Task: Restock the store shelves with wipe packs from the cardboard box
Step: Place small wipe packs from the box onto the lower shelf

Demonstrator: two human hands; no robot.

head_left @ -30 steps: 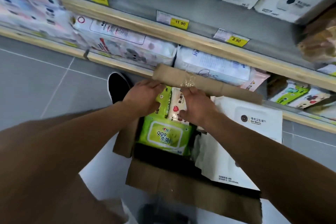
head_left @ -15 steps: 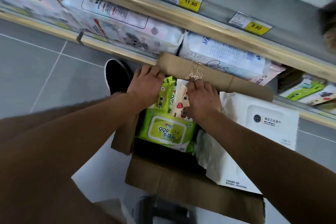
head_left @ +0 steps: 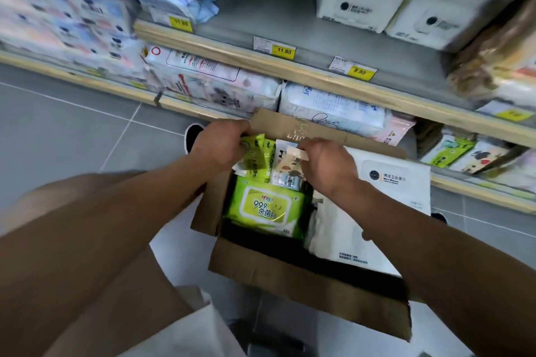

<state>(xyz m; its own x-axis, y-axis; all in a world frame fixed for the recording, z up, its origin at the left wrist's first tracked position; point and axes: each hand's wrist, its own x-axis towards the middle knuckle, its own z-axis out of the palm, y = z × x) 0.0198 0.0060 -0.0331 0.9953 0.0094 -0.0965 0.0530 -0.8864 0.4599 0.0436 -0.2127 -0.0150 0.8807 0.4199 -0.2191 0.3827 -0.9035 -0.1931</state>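
Open cardboard box (head_left: 304, 284) holding a flat green wipe pack (head_left: 265, 209), upright small packs behind it, and a large white pack (head_left: 377, 211) at right. Left hand (head_left: 220, 145) grips the upright green packs (head_left: 255, 156); right hand (head_left: 327, 165) grips the white small packs (head_left: 285, 171), fingers curled round them. Stocked shelves (head_left: 319, 75) stand behind the box.

The cardboard box (head_left: 304, 278) is plain brown. Inside it, the big wipe pack (head_left: 265, 207) is lime green with a white label panel, and beside it in the box lies a white pack (head_left: 385, 182) with a black round logo. Above the box, yellow price tags (head_left: 284, 51) sit on a pale wooden shelf edge (head_left: 319, 81). The floor (head_left: 58, 130) is grey tile.
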